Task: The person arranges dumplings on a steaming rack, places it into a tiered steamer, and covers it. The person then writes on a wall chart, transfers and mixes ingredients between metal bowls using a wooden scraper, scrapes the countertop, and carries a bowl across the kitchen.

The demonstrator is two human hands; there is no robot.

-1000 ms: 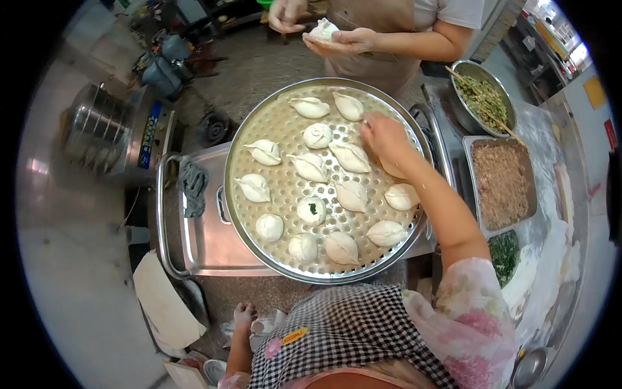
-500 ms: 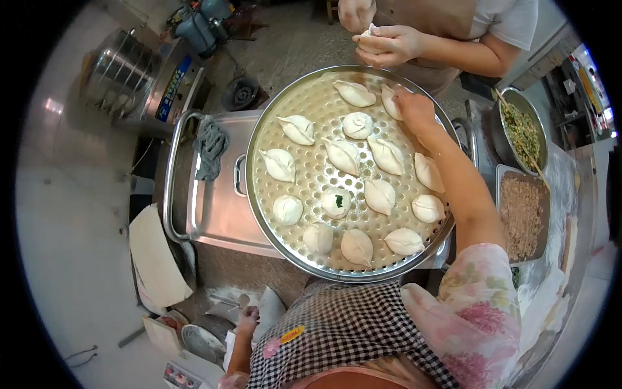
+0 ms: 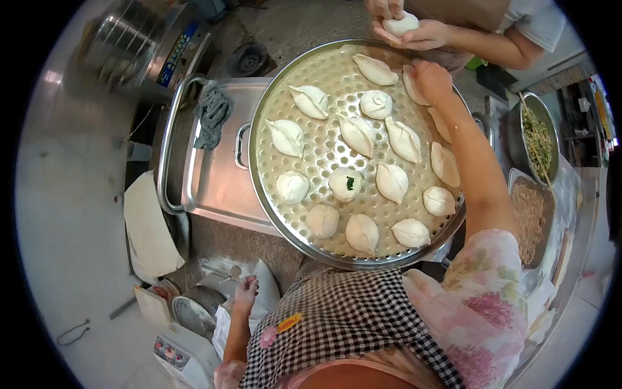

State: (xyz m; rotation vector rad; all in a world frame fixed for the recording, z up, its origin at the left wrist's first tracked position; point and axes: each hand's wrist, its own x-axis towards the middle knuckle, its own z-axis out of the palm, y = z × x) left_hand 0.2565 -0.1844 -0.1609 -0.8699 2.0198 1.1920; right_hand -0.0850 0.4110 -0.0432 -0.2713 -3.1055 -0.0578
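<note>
My right hand (image 3: pixel 433 80) reaches across the large round perforated metal tray (image 3: pixel 277 222), fingers closed on the edge of a pleated, leaf-shaped dumpling (image 3: pixel 413 87) at its far right. Several more dumplings lie spaced over the tray, some leaf-shaped like the one near the middle (image 3: pixel 356 135). Others are round, including a bun (image 3: pixel 345 185) with a dark green patch on top. Low on the left, my left hand (image 3: pixel 245 290) hangs beside my checked apron with its fingers curled in; I see nothing in them.
Across the tray, another person's hands (image 3: pixel 421 34) hold a white dough ball (image 3: pixel 401 24). At right stand a bowl of chopped green filling (image 3: pixel 536 139) and a pan of brownish filling (image 3: pixel 528 217). A grey cloth (image 3: pixel 212 115) lies on the steel cart lid (image 3: pixel 223 188).
My view has shifted, so the tray sits higher and further right. My right hand stays at the same dumpling. The other person's hands have turned, showing more of the dough ball.
</note>
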